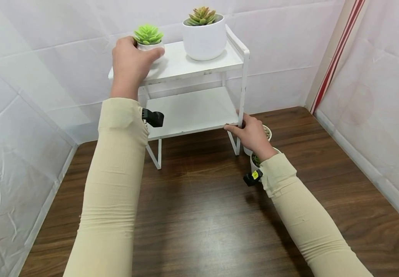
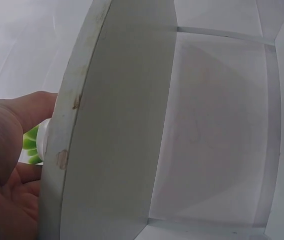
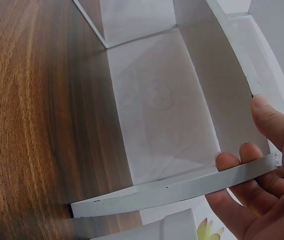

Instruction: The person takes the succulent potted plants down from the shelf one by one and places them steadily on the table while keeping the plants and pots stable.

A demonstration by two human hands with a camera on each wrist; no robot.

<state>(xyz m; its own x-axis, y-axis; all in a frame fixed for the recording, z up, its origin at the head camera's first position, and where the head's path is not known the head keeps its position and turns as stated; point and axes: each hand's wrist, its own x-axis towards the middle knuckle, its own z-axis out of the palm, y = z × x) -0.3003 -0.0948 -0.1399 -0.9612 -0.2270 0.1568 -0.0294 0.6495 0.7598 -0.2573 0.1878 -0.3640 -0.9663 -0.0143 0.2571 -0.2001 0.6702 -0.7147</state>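
My left hand (image 1: 127, 63) grips a small white pot (image 1: 146, 47) with a bright green succulent (image 1: 148, 34) at the left end of the top shelf. In the left wrist view, the shelf's edge (image 2: 64, 145) hides most of this pot. Lower down, my right hand (image 1: 253, 134) holds the white two-tier rack (image 1: 190, 109) at the front right corner of its lower shelf. Seen from the right wrist, the thumb lies on the shelf's front edge and the fingers curl round the side bar (image 3: 182, 190).
A larger white pot (image 1: 204, 40) with a reddish-green succulent stands on the top shelf's right side. Two more potted plants, one a white pot (image 1: 254, 163), sit on the brown wooden table (image 1: 199, 215) beside the rack, partly behind my right hand. White sheeting (image 1: 282, 50) surrounds the table.
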